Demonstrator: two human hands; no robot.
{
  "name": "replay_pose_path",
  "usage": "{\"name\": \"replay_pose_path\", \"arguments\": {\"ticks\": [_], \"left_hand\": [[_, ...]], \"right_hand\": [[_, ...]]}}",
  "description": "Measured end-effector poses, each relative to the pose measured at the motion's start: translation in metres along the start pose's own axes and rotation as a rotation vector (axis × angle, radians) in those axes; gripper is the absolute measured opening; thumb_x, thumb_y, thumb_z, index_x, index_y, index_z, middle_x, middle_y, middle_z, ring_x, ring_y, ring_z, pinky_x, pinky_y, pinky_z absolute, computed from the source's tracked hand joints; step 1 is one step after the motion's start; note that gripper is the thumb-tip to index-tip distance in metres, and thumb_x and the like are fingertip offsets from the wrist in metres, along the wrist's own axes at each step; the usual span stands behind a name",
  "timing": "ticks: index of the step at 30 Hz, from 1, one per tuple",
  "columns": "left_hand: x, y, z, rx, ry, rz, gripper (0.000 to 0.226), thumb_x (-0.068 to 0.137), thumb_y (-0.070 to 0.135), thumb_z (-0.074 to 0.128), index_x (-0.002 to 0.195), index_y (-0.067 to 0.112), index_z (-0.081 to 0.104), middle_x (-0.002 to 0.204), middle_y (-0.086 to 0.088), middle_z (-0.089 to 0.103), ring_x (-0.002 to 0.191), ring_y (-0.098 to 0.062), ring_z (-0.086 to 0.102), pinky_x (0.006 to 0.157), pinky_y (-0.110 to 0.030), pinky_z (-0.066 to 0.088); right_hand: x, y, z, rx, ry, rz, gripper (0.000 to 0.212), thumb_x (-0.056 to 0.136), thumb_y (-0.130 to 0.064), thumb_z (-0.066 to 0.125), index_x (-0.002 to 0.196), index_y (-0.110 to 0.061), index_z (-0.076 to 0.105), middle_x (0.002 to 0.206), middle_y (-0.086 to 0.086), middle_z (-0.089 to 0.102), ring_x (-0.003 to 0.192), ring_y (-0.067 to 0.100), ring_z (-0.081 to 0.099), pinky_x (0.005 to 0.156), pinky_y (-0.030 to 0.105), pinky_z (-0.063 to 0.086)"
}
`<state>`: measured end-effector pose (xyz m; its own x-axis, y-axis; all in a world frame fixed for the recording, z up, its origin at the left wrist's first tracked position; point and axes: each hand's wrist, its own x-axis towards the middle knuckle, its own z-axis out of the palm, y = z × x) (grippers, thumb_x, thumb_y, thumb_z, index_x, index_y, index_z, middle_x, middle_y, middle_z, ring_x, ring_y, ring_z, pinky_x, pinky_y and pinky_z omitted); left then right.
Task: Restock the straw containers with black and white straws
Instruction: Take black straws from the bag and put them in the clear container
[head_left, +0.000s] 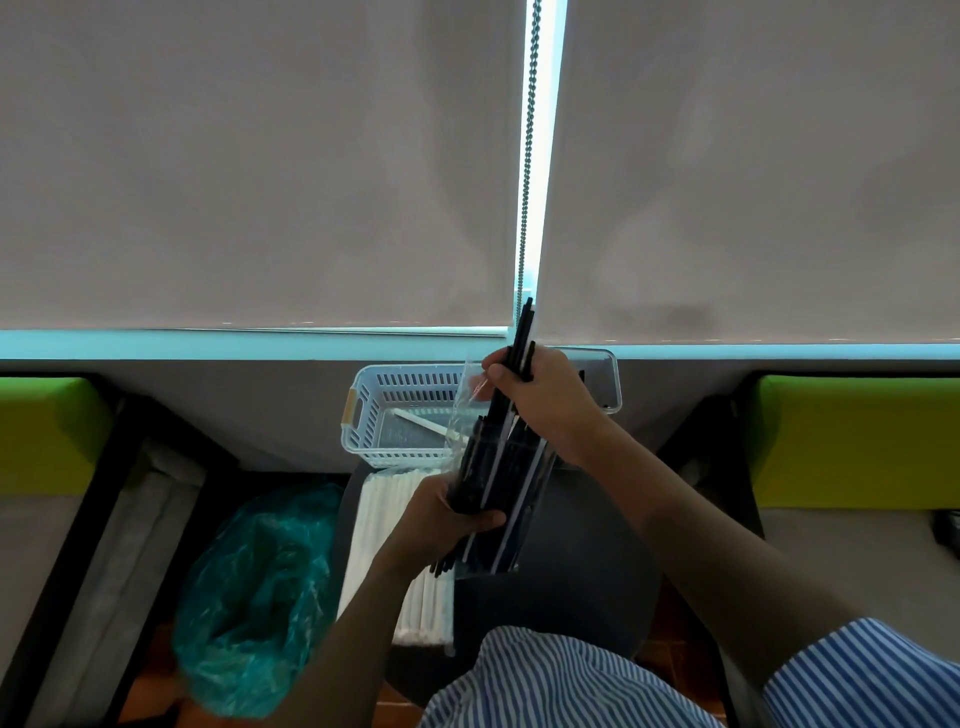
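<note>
While the left hand (447, 512) grips the clear packet of black straws (493, 499) above the table, long axis tilted up-away, the right hand (540, 395) pinches several straws (522, 332) by their upper ends.

Head-worn view, downward, close over table (582, 597)

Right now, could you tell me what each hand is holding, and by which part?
The left hand grips the straw pack near its lower end; the right hand pinches a few black straws mid-length above its open top.
</note>
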<state>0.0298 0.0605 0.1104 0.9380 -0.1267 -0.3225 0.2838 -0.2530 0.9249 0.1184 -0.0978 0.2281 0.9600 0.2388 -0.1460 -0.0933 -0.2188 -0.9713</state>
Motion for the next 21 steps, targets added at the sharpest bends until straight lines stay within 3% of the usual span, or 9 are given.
{"name": "replay_pose_path", "arguments": {"ticks": [3, 7, 10, 14, 21], "left_hand": [[0.0, 0.0, 0.0, 0.011, 0.011, -0.006, 0.04, 0.075, 0.016, 0.087, 0.113, 0.019, 0.075, 0.104, 0.007, 0.078, 0.098, -0.009, 0.074, 0.091, -0.035, 0.059], [-0.001, -0.005, -0.001, 0.024, 0.01, -0.026, 0.04, 0.075, 0.017, 0.087, 0.112, 0.019, 0.075, 0.104, 0.006, 0.078, 0.098, -0.009, 0.074, 0.09, -0.033, 0.06], [-0.003, -0.006, -0.002, 0.006, 0.019, -0.033, 0.036, 0.075, 0.016, 0.087, 0.108, 0.02, 0.075, 0.102, 0.006, 0.078, 0.096, -0.01, 0.074, 0.088, -0.032, 0.06], [-0.004, -0.007, -0.003, 0.003, 0.013, -0.031, 0.034, 0.076, 0.013, 0.086, 0.106, 0.026, 0.074, 0.102, 0.008, 0.078, 0.096, -0.009, 0.074, 0.087, -0.028, 0.059], [-0.004, -0.014, -0.005, 0.041, 0.084, -0.052, 0.035, 0.076, 0.013, 0.086, 0.101, 0.033, 0.073, 0.098, 0.01, 0.078, 0.092, -0.006, 0.074, 0.088, -0.029, 0.059]], "right_hand": [[-0.001, -0.008, 0.001, 0.053, 0.042, -0.02, 0.014, 0.101, -0.002, 0.052, 0.093, -0.009, 0.062, 0.083, 0.003, 0.075, 0.077, 0.012, 0.074, 0.077, 0.025, 0.057], [0.001, -0.019, -0.002, 0.064, 0.082, -0.088, 0.018, 0.102, 0.001, 0.045, 0.092, -0.008, 0.057, 0.077, 0.006, 0.073, 0.082, 0.029, 0.073, 0.081, 0.045, 0.059], [0.004, -0.026, -0.01, 0.113, 0.098, -0.128, 0.017, 0.102, 0.004, 0.043, 0.094, -0.005, 0.054, 0.076, 0.01, 0.07, 0.079, 0.031, 0.073, 0.082, 0.051, 0.057], [0.009, -0.039, -0.021, 0.107, 0.142, -0.182, 0.015, 0.102, 0.004, 0.043, 0.097, -0.004, 0.054, 0.072, 0.007, 0.069, 0.081, 0.036, 0.071, 0.082, 0.049, 0.059], [0.024, -0.061, -0.051, 0.219, 0.307, -0.289, 0.013, 0.102, 0.0, 0.044, 0.099, -0.008, 0.054, 0.073, 0.006, 0.068, 0.074, 0.026, 0.072, 0.08, 0.041, 0.061]]}}
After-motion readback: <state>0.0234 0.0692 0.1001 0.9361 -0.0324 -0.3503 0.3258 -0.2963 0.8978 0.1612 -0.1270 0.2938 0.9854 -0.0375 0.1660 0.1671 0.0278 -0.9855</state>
